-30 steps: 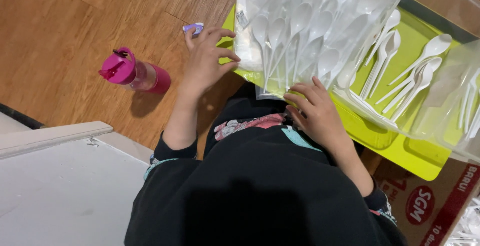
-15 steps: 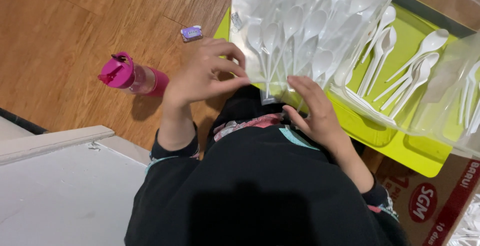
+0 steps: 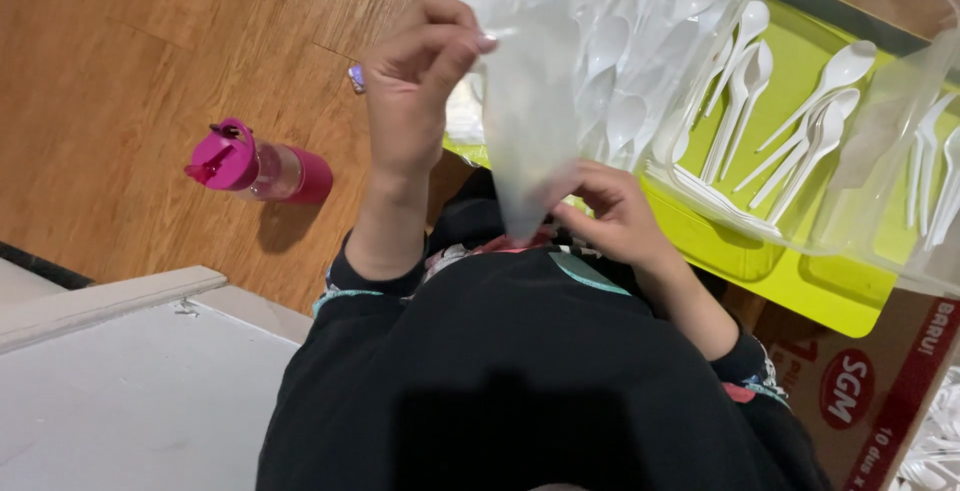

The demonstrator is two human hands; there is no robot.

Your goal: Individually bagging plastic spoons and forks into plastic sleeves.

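Clear tub [image 3: 900, 21]: white spoons [image 3: 800, 141] | left hand [image 3: 415, 91], right hand [image 3: 610, 216]: both pinching empty plastic bag [image 3: 530, 121]

Wooden floor [image 3: 150, 51] — white panel [image 3: 120, 391]

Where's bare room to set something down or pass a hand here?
Free: wooden floor left of the left hand, above and around the pink bottle; the white board lower left. Crowded: clear bin of white spoons on the green tray; both hands, right hand included, hold the clear bag.

bottle [image 3: 258, 164] left, clear tub [image 3: 880, 81] right
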